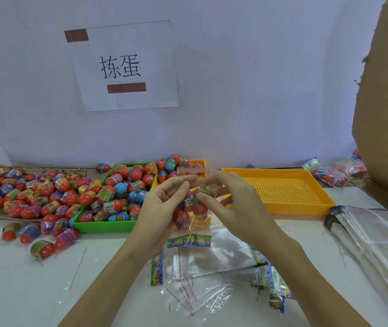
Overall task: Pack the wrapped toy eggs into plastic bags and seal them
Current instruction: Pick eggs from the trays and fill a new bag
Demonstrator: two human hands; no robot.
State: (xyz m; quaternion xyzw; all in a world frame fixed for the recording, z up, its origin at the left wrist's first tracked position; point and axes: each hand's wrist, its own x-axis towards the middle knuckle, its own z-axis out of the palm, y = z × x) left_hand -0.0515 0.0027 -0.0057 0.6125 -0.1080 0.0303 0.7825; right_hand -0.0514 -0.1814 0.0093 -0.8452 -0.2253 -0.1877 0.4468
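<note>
Bag (191, 215) of eggs held up betw. both hands, above tabletop (23, 279).
Bag top pinched by left hand (162, 204) and right hand (233, 204), fingers curled, palms facing in.

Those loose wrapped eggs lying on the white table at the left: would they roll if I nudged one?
Probably: the loose wrapped eggs look rounded and smooth, lying on their sides. Their crinkled wrappers might slow them. They seem light, since several hang in the thin plastic bag without tearing it.

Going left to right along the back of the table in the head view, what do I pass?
Loose pile of wrapped eggs → green tray full of eggs → empty yellow tray → sealed bags of eggs → cardboard box.
</note>
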